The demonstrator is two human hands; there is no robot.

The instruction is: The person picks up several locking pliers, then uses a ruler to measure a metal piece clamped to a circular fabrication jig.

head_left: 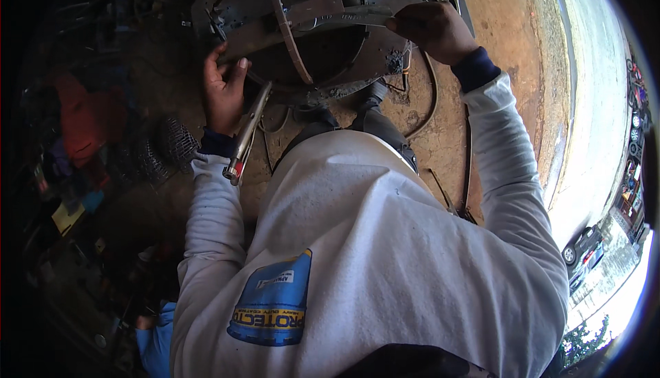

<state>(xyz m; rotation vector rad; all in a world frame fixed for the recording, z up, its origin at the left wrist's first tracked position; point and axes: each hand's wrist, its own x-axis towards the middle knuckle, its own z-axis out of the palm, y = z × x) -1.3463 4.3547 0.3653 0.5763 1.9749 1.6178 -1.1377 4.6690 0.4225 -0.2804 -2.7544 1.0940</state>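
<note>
A metal worktable point(378, 62) with a large round opening stands before me, and a curved metal strip point(292, 45) arches across that opening. My right hand point(438, 33) is closed on the right end of a slim grey metal piece with raised lettering point(354, 18). This piece lies over the opening, beside a flat brown bar point(316, 10). My left hand point(224, 91) is at the table's left edge, thumb and fingers apart, with nothing visible in it. Next to its wrist, a long silver metal tool point(249, 130) slants down from the table edge; its exact kind is unclear.
Cables point(433, 96) loop down on the brown floor point(405, 117) right of the table. Dark clutter lies at left, with a red cloth point(79, 120) and wire mesh point(179, 137). Another person's blue sleeve point(157, 343) shows at lower left. Parked vehicles point(584, 247) stand far right.
</note>
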